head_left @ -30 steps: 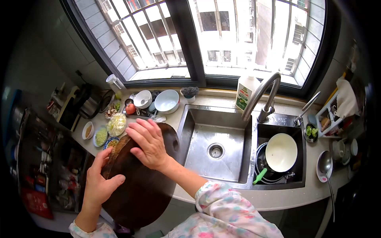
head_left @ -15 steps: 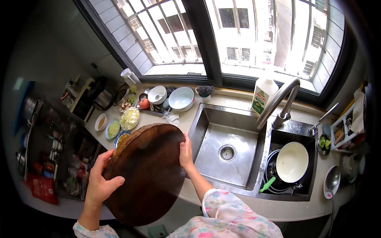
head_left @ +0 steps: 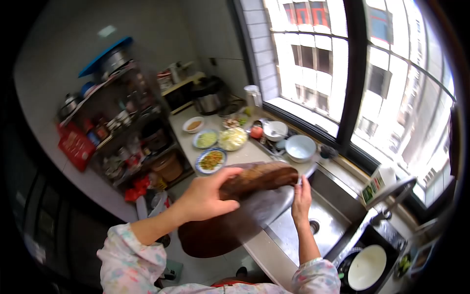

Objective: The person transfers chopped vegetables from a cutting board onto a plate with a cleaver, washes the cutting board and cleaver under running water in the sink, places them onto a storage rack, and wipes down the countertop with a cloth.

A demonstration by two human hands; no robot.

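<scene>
A thick, round, dark wooden chopping board [head_left: 210, 237] is held up and tilted over the counter's front edge. Its brown rough rim faces upward, and glare and blur cover part of its flat face. My left hand [head_left: 208, 196] grips the rim at the near left, thumb on the flat side. On the opposite side, my right hand [head_left: 302, 198] is closed on the edge, beside the sink [head_left: 329, 203]. Just beyond the board stands a blue-rimmed plate of chopped yellow-green food [head_left: 211, 160].
Behind that plate are a bowl of pale green pieces [head_left: 205, 139], a plate of shredded cabbage [head_left: 233, 139] and a small white bowl [head_left: 193, 124]. White bowls [head_left: 300, 148] line the window side. A cream bowl [head_left: 366, 267] sits in the right basin. A crowded shelf [head_left: 132, 122] stands left.
My view has swung left, bringing the shelf further in. The chopping board has tipped so its rim shows more, and both hands still hold it.
</scene>
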